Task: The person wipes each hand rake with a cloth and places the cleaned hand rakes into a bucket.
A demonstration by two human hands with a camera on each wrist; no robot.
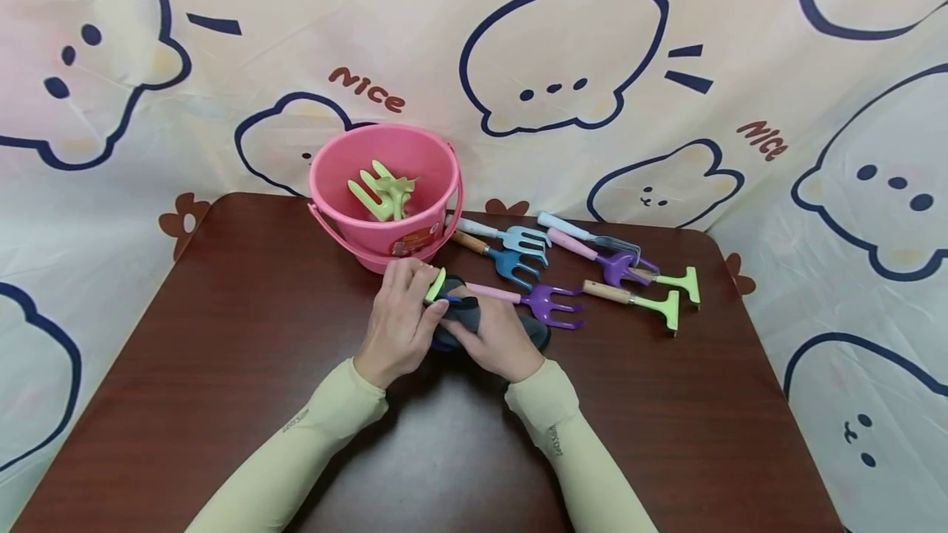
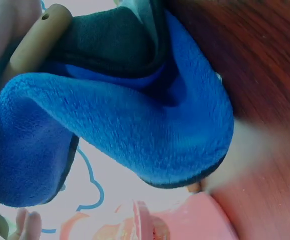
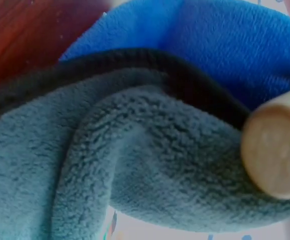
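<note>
In the head view, my left hand (image 1: 400,311) grips a small garden tool with a light green head (image 1: 436,285), in front of the pink bucket. The tool's wooden handle (image 2: 40,39), with a hole near its end, lies among the folds of a two-sided cloth, blue and dark grey. My right hand (image 1: 499,336) holds the cloth (image 1: 535,332) about that handle. The blue side of the cloth hangs in a loose fold in the left wrist view, while its grey side (image 3: 150,145) fills much of the right wrist view, beside the round handle end (image 3: 275,150).
Behind my hands stands the pink bucket (image 1: 348,224), with light green tools (image 1: 385,192) inside. Right of it lie blue hand forks (image 1: 511,261), purple hand forks (image 1: 548,303) and green-headed tools (image 1: 659,303) with wooden handles. A printed curtain (image 1: 563,56) hangs behind the brown table (image 1: 244,303).
</note>
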